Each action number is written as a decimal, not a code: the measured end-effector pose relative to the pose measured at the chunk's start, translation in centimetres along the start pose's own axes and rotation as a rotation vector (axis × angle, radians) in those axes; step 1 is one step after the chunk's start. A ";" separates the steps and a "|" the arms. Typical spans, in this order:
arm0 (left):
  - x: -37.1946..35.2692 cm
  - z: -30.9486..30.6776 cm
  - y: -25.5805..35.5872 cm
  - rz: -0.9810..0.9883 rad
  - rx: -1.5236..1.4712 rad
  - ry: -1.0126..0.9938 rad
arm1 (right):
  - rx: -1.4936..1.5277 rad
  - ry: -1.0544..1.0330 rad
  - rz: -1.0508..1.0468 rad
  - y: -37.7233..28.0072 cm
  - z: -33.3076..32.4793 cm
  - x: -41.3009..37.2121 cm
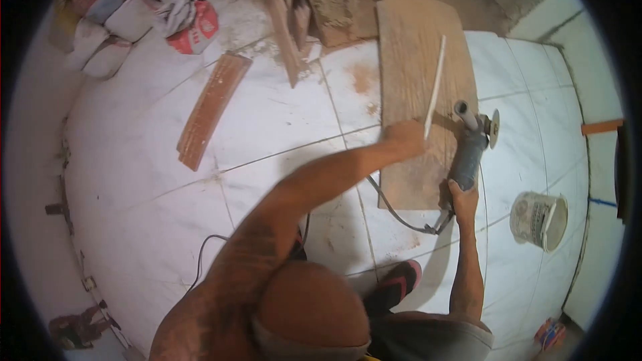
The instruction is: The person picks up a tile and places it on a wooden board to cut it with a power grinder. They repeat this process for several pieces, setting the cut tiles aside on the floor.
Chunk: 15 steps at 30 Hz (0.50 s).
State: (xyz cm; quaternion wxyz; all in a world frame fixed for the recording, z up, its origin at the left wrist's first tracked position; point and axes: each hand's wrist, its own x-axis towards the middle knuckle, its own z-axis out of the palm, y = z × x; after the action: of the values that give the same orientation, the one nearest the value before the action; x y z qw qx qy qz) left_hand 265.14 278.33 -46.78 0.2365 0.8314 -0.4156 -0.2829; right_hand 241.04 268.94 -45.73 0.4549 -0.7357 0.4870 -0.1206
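My right hand (463,195) is wrapped round the rear body of a dark angle grinder (469,160). The grinder's side handle (463,109) sticks up to the left, and its round disc (494,128) faces right, past the edge of a wooden board (408,47). In my left hand (404,138), closed, is one end of a thin white strip (436,83) that slants up and away over the board. The power cord (394,212) runs from the grinder's back end to the left, beneath my left arm.
On the tiled floor lie brown planks (212,112) at left. Dusty boards (287,23) lean at the top, near a red-and-white bag (194,30) and several filled sacks. A white bucket (535,219) lies at right. My sandaled foot (401,281) is below the board.
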 end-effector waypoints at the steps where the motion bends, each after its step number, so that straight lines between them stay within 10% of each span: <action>1: 0.4 0.8 0.1 0.008 0.008 0.045 | -0.020 0.020 -0.012 0.7 0.4 0.2; 9: 0.7 -0.8 -1.1 -0.045 -0.011 0.007 | -0.042 0.017 -0.015 3.0 0.1 1.4; 15: -9.8 -6.4 -8.0 0.572 -0.089 0.012 | 0.064 0.019 -0.044 2.6 0.3 0.9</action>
State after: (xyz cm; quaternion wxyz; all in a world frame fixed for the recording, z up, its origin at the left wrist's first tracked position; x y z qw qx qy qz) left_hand 269.03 291.80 -44.43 0.3453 0.6711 -0.6189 -0.2177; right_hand 240.07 268.09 -48.19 0.4709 -0.7301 0.4710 -0.1529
